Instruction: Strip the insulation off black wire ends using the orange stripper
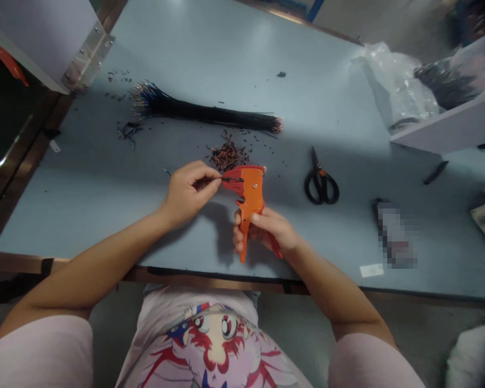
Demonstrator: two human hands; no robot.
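Note:
My right hand [272,229] is wrapped round the handles of an orange and red wire stripper [252,188], held upright above the table. My left hand [192,188] pinches a thin black wire [208,179] right at the tool's red jaws, and the wire's end lies between them. Most of that wire is hidden by the fingers. Just behind the jaws is a pile of stripped insulation and copper scraps [228,153]. Beyond the pile lies a long bundle of black wires [210,115], with blue and bare metal ends at its left and copper ends at its right.
Black-handled scissors [322,186] lie to the right of the stripper. Farther right are a blurred-out dark object [395,234], a white label [372,270] and a bin [448,121] with clear plastic bags [404,86]. Small clippings [129,131] are scattered at the left.

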